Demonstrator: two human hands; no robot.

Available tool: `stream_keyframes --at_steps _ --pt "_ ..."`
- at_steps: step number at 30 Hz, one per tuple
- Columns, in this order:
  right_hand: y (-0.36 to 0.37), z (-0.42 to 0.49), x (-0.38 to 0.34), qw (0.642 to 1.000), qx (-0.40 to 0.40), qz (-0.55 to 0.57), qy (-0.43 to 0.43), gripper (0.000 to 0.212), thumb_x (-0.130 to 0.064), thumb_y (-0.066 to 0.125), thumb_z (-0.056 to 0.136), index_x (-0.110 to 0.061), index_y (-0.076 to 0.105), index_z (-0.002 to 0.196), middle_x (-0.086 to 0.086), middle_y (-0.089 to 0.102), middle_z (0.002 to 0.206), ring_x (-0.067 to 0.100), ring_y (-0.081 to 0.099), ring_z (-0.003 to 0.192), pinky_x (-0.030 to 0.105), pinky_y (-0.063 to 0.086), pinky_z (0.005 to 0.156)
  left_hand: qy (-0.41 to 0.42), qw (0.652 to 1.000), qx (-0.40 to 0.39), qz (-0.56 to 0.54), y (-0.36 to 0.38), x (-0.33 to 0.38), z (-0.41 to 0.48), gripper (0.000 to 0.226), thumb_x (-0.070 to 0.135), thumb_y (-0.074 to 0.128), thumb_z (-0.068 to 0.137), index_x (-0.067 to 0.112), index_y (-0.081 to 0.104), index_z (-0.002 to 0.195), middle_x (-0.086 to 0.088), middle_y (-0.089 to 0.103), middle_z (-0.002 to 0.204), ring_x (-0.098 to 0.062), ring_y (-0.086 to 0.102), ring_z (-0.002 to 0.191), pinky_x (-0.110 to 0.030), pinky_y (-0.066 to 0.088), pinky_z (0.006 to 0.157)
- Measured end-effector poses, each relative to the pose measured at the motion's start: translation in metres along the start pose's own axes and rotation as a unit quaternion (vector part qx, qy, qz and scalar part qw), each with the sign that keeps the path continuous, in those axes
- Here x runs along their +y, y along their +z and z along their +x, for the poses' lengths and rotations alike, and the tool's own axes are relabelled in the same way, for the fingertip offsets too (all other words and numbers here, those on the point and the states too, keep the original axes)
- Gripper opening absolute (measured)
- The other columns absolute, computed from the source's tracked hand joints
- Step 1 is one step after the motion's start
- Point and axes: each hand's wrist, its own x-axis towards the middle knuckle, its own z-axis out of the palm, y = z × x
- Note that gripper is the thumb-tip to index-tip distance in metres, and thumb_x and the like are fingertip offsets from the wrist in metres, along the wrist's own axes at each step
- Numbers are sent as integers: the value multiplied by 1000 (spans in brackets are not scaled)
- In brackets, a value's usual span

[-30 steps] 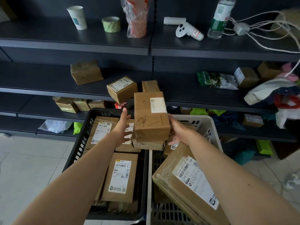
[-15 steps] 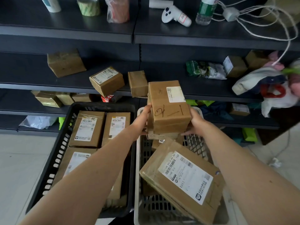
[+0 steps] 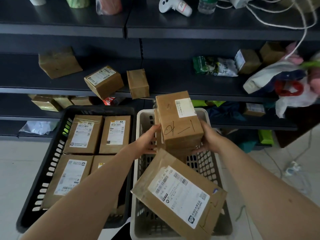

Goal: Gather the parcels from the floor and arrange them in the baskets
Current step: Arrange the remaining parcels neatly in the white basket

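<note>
Both hands clamp one brown box [image 3: 180, 122] between them, above the far half of the white basket [image 3: 204, 163]. The left hand [image 3: 146, 142] has its fingers [image 3: 155, 129] spread wide against the box's left side, with the lower ones curled underneath. The right hand [image 3: 210, 140] lays its thumb along the right edge and tucks its fingers under the near corner. The edge of a second parcel shows against the box's left side, but I cannot tell how many are stacked there. One big parcel [image 3: 180, 193] leans tilted on the white basket's near rim, label up. Left of the white basket, the black basket [image 3: 53, 161] holds four flat parcels [image 3: 84, 134], two by two. Behind the white basket, five boxes lie on the middle shelf [image 3: 164, 80].
</note>
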Motion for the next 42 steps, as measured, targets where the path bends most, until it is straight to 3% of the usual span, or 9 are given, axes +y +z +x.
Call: stream_keyframes --at_steps 10,15,20,24,29,33,36,39,42 --pt "-1 -12 15 998 62 -5 19 64 -68 21 98 -26 47 139 13 56 129 36 53 120 58 46 99 -15 996 68 -55 11 -24 -18 63 69 29 95 30 36 144 -1 45 139 -33 50 126 -43 41 104" --pt "-18 -23 44 984 132 -56 104 34 -35 36 102 -13 49 124 14 57 88 28 54 77 44 46 84 -108 968 163 -157 -20 -83 -32 68 59 22 101 7 43 141 -15 54 129 -32 55 111 -44 43 99" --pt "-9 -38 64 973 26 -185 137 31 -26 41 101 -6 52 122 15 61 96 27 56 84 40 45 81 -140 954 154 -216 -14 -112 -58 56 43 34 104 -4 50 129 -23 54 117 -31 58 83 -38 47 65" --pt "5 -45 66 972 -91 -191 104 27 -28 55 98 -8 64 114 9 69 90 20 66 70 29 53 60 -104 937 203 -265 2 -117 -65 36 31 39 103 1 59 109 -18 60 95 -28 59 76 -37 47 68" --pt "13 -64 66 966 -167 -184 70 27 -19 45 103 -11 62 83 1 66 63 8 63 53 20 46 55 -74 845 389 -358 30 -154 -85 28 14 33 101 0 58 98 -10 59 82 -23 57 73 -29 45 68" --pt "16 -86 63 966 -159 -200 28 22 -8 32 106 -6 49 118 -1 52 90 15 55 79 13 39 54 -110 835 342 -416 74 -158 -101 51 30 29 103 1 43 143 -15 67 109 -38 61 102 -41 45 95" --pt "16 -98 69 963 -141 -231 -4 42 -6 29 106 9 31 145 13 59 110 21 51 89 25 37 73 -122 860 220 -444 108 -154 -102 66 59 33 98 8 63 127 -18 70 114 -42 63 111 -41 51 96" --pt "12 -100 78 963 -123 -236 -31 42 -8 30 106 9 31 145 25 37 151 31 40 137 31 34 102 -119 852 176 -478 122 -169 -90 98 91 30 73 16 66 126 -17 71 114 -41 63 113 -52 45 102" --pt "-1 -98 88 972 -115 -204 -26 42 -17 36 107 4 40 143 20 47 144 30 57 113 34 42 98 -108 859 163 -474 124 -176 -85 97 94 29 70 18 71 115 -14 73 110 -36 65 109 -50 49 96"
